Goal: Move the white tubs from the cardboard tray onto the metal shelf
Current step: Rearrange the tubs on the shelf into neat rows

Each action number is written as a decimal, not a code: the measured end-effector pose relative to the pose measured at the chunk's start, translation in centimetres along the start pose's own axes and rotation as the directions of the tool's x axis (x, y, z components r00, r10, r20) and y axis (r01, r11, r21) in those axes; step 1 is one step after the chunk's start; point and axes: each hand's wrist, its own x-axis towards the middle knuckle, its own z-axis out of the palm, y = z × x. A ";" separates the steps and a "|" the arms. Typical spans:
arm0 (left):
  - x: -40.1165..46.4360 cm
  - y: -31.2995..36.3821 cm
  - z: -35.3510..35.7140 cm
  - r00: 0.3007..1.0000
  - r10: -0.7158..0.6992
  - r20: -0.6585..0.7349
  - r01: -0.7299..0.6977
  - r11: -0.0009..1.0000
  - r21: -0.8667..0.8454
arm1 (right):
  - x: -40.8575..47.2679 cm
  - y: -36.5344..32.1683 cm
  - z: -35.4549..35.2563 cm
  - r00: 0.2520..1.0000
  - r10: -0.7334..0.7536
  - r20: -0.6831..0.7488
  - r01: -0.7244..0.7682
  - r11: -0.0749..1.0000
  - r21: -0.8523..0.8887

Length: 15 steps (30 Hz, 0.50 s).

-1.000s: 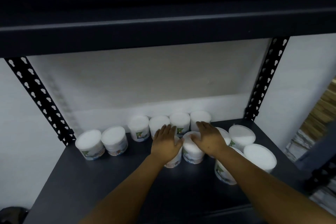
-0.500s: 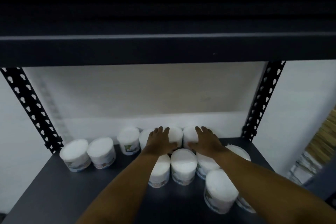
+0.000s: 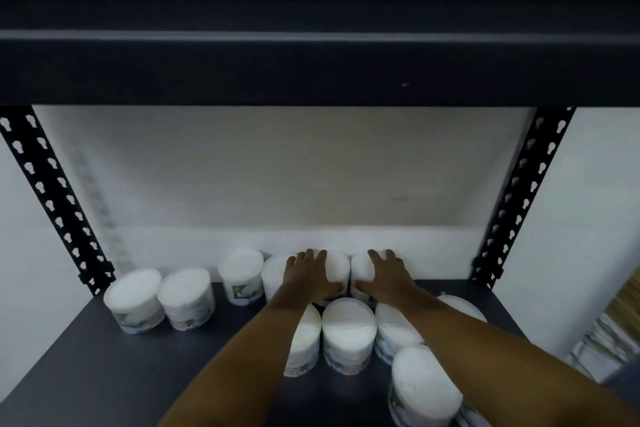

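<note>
Both hands flat on back-row white tubs: my left hand (image 3: 309, 274) on one tub (image 3: 334, 267), right hand (image 3: 388, 276) on its neighbour (image 3: 360, 269), fingers spread, nudging them toward the wall on the metal shelf (image 3: 114, 367). Next I'd guess grabbing more; the cardboard tray isn't in view.

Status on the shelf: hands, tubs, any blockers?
Left hand and right hand each rest on a back-row tub. White tubs upright on metal shelf. Cardboard tray not in view. Nothing blocking.
</note>
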 end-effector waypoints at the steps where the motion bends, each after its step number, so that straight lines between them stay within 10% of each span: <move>1: 0.1 0.1 0.0 1.000 -0.006 0.001 0.006 1.000 0.003 | 0.1 0.0 0.0 1.000 0.004 0.002 -0.004 1.000 -0.009; 15: -0.8 1.2 -1.3 0.994 -0.016 -0.105 0.000 0.989 -0.145 | -1.0 0.1 -1.6 0.997 -0.015 -0.070 0.016 1.000 0.022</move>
